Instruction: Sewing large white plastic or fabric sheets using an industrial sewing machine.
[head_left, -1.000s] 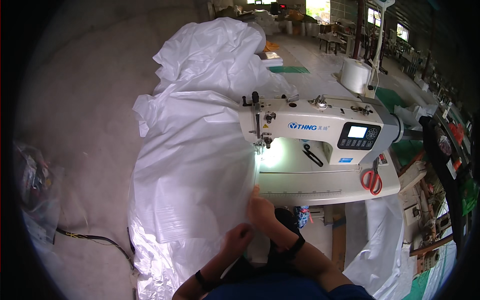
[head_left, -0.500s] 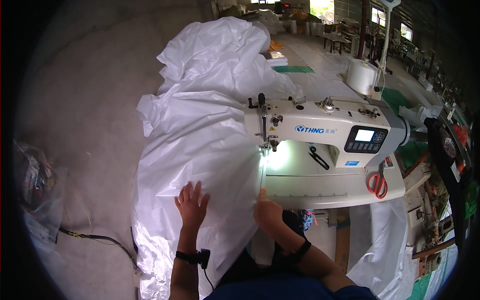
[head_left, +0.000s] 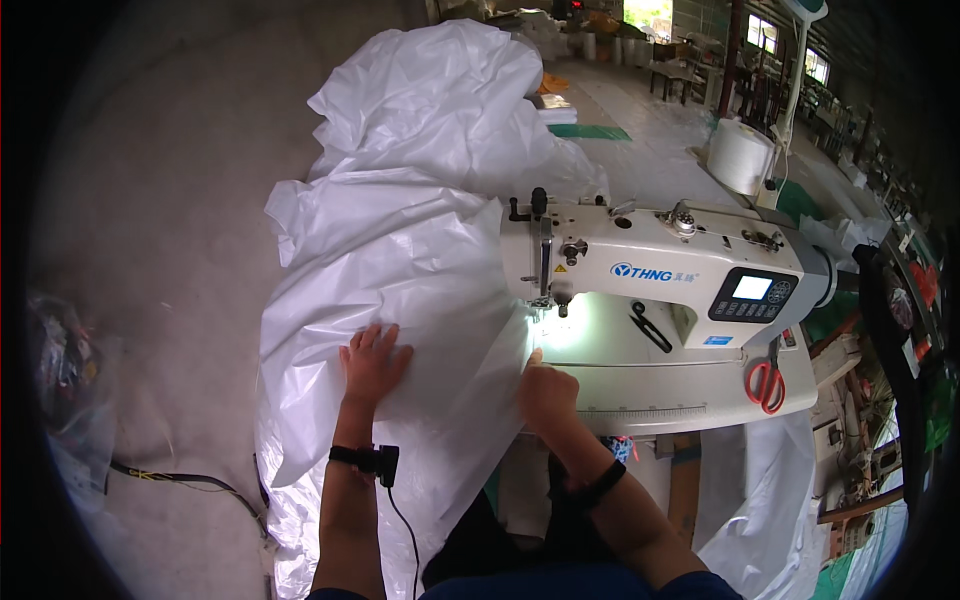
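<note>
A large sheet of shiny white woven-plastic fabric (head_left: 400, 265) spreads over the left side of the sewing machine (head_left: 640, 240), its right edge running under the lit presser foot (head_left: 540, 303). My left hand (head_left: 372, 365) rests flat on the sheet, fingers spread. Close in front of the presser foot, my right hand (head_left: 548, 392) is closed at the sheet's edge, with the index finger pointing toward the foot. The thumb and the exact grip are partly hidden.
On the machine bed lie small black thread snips (head_left: 651, 327) and red-handled scissors (head_left: 766, 385). Behind the machine stands a white thread cone (head_left: 740, 157). More white fabric is heaped at the far end. A black cable (head_left: 190, 477) crosses the floor at left.
Both hands have moved forward, the right one closer to the presser foot and the left one farther up along the sheet. The whole view has shifted slightly.
</note>
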